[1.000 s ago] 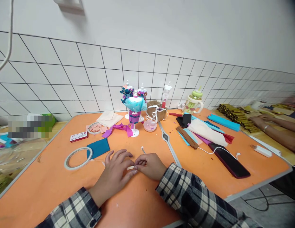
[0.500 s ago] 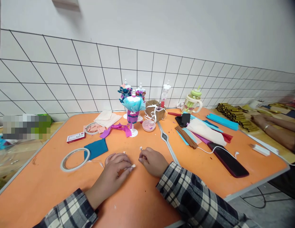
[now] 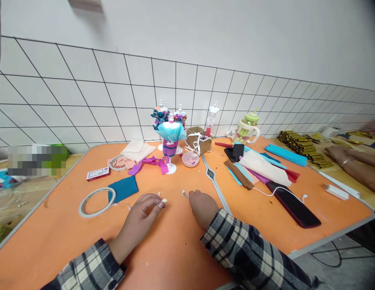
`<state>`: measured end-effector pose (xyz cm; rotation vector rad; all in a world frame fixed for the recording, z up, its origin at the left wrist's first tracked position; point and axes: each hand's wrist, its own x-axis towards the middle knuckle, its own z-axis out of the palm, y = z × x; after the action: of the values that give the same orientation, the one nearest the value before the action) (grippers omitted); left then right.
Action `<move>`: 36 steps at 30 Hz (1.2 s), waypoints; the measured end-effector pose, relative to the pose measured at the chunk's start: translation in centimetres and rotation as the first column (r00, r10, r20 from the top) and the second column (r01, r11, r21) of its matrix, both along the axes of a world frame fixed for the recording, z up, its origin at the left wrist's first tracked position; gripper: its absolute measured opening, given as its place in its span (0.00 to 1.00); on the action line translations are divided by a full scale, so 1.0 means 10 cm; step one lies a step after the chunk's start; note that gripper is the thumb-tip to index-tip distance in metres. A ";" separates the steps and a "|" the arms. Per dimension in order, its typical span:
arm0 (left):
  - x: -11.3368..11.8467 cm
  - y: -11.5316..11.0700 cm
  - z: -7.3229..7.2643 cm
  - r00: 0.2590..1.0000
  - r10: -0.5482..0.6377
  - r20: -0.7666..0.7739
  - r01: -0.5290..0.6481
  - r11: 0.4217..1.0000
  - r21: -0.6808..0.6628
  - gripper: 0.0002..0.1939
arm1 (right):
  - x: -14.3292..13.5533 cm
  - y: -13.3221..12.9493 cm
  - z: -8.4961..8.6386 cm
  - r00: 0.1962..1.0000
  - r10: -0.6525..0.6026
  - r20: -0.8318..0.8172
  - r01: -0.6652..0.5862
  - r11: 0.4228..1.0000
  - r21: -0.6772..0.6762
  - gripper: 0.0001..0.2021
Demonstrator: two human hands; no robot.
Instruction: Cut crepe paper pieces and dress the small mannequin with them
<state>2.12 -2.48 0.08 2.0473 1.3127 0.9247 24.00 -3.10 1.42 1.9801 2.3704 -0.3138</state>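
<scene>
My left hand (image 3: pixel 145 211) is closed in a pinch above the orange table, with a small white scrap (image 3: pixel 164 200) between thumb and forefinger. Another tiny pale scrap (image 3: pixel 159 193) lies just beyond those fingertips. My right hand (image 3: pixel 204 207) is closed too, its knuckles turned up. From its fingers a thin grey tip (image 3: pixel 186 195) sticks out, too small to name, with a white bit (image 3: pixel 183 192) at its end. Beyond both hands stands a small white dress form (image 3: pixel 170 149) in a purple and light blue paper dress. A pink dish (image 3: pixel 190 160) sits beside it.
To the left lie a roll of white tape (image 3: pixel 84 207), blue paper (image 3: pixel 123 188) and a red-white box (image 3: pixel 98 174). On the right are paper strips (image 3: pixel 238 175), a phone (image 3: pixel 294 205) and a bottle (image 3: pixel 247 127). A co-worker's hand (image 3: pixel 337 153) rests at the far right.
My right hand has moved a little to the right, away from my left, and the grey tip now shows. My left fingers have shifted slightly left and up with the white scrap.
</scene>
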 end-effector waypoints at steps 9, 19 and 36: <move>0.00 0.00 0.03 0.989 0.113 0.092 -0.092 0.975 -0.201 0.18 | 0.13 0.22 -0.10 0.954 0.009 -0.299 0.006 0.999 0.050 0.13; 0.01 -0.02 0.05 0.978 0.105 0.182 -0.057 0.967 -0.249 0.17 | -0.01 0.09 -0.13 0.578 -0.098 -0.810 -0.211 0.941 -0.264 0.08; 0.05 -0.06 -0.01 0.972 -0.092 0.214 0.156 0.940 -0.304 0.15 | -0.09 -0.04 0.01 0.564 0.089 -0.821 -0.460 0.859 -0.223 0.15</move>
<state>2.60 -3.13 -0.03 1.7209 1.1291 0.7780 23.12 -3.49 1.48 1.3308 2.6262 -1.8533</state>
